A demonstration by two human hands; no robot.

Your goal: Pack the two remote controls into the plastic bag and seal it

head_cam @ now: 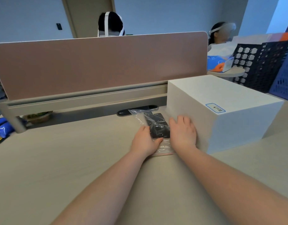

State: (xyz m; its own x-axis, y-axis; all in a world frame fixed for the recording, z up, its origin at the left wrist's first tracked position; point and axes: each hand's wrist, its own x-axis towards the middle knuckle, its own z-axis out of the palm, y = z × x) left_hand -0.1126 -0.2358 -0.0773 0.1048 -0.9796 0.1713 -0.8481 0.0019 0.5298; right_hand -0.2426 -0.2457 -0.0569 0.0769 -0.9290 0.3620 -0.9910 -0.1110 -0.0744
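A clear plastic bag [140, 116] with a red zip strip at its near end lies flat on the beige desk [58, 159]. Black remote controls [157, 125] lie inside it, side by side; I cannot tell their exact outlines through the film. My left hand [144, 141] rests on the bag's left side, with its thumb pressing on the film near the remotes' near end. My right hand [183, 132] lies flat, fingers spread, on the bag's right edge beside the white box. The bag's near part is partly hidden under both hands.
A large white box [221, 111] with a blue-edged label stands right of the bag, touching my right hand. A brown divider panel [99, 65] closes the desk's far side. Blue packets [1, 129] lie far left. Dark crates [262, 65] stand at back right. Two people sit beyond.
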